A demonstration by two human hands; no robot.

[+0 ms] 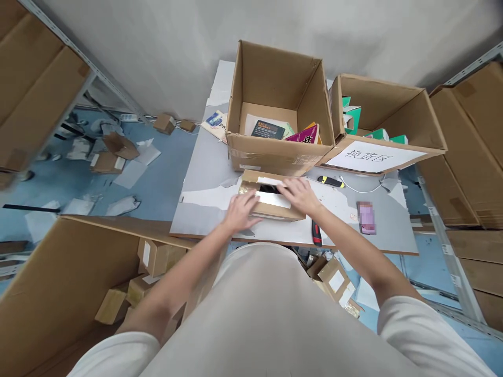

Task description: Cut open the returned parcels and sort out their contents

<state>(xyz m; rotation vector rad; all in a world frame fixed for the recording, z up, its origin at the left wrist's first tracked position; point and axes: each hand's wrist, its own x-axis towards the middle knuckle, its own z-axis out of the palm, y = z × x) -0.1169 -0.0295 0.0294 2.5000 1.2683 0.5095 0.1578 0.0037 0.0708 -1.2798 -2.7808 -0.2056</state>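
While the left hand [239, 212], part-curled, touches the box [271, 211] at left, the right hand [302, 195], fingers bent, touches its top at right; firm grip by either, cannot tell. Box lies on the desk [204, 217], between the two. Knife [316, 233] nearside of the right hand; phone [367, 217] farther right; carton [271, 157] beyond both.

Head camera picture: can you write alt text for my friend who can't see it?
A left hand and a right hand touch a small, partly open carton on a table. Behind it stands a big box holding books; a phone lies at the right.
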